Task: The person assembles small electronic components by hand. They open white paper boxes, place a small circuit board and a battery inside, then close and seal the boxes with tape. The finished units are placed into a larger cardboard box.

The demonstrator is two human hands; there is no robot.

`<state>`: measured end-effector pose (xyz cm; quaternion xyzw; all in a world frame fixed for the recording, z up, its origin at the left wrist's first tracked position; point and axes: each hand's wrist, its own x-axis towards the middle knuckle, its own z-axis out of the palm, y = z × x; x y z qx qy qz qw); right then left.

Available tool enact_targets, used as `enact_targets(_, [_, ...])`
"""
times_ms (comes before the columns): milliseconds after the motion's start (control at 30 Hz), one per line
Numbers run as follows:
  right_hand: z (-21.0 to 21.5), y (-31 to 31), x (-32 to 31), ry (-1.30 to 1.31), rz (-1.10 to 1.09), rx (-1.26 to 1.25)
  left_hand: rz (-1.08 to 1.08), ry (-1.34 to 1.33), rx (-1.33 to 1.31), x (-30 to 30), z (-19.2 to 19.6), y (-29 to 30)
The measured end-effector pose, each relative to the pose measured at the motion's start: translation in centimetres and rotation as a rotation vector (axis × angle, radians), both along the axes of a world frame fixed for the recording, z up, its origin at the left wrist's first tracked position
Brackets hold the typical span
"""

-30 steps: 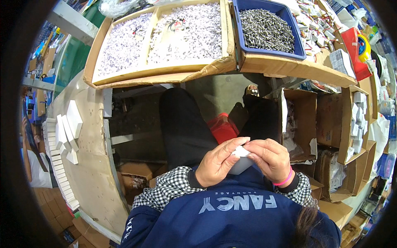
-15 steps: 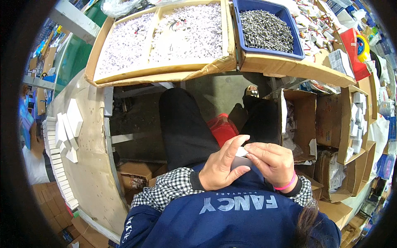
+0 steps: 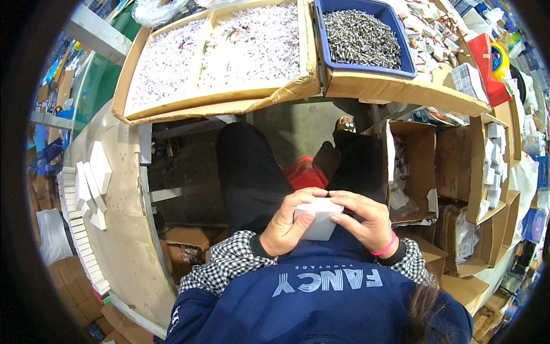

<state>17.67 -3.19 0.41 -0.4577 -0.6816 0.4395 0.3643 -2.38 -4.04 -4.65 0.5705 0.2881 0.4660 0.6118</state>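
Above my lap a small white box [image 3: 318, 221] is held between both hands. My left hand [image 3: 285, 225] grips its left side, thumb on the near face and fingers along the far edge. From the other side my right hand [image 3: 366, 219] closes on it, with its thumb at the box's right corner and its fingertips at the far top edge. The fingertips of both hands nearly meet there. Whatever the box may contain is not visible.
A cardboard tray [image 3: 215, 106] of small white parts and a blue bin [image 3: 372, 70] of metal pins lie ahead. White boxes [image 3: 98, 169] rest on the left table [image 3: 123, 229]. Open cartons [image 3: 421, 135] stand right. A red object [image 3: 306, 172] sits between my legs.
The box has turned, so its broad white face now shows where a grey face was partly visible. My left hand has shifted slightly left, and my right fingers have spread along the far edge.
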Motion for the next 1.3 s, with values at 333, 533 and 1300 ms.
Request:
enact_targets(333, [-1.4,0.2,0.3,0.028,0.008,0.017,-0.007,-0.058,-0.077,-0.7,-0.7,0.0])
enact_targets(533, [-2.7,-0.6,-0.6,0.084,-0.009,-0.055,0.095,-0.205,-0.195,-0.3,-1.4,-1.1])
enact_targets(1300, [2.2,3.7,7.2,-0.157,-0.369,0.449,0.171,-0.147,-0.327,0.6,0.6,0.7])
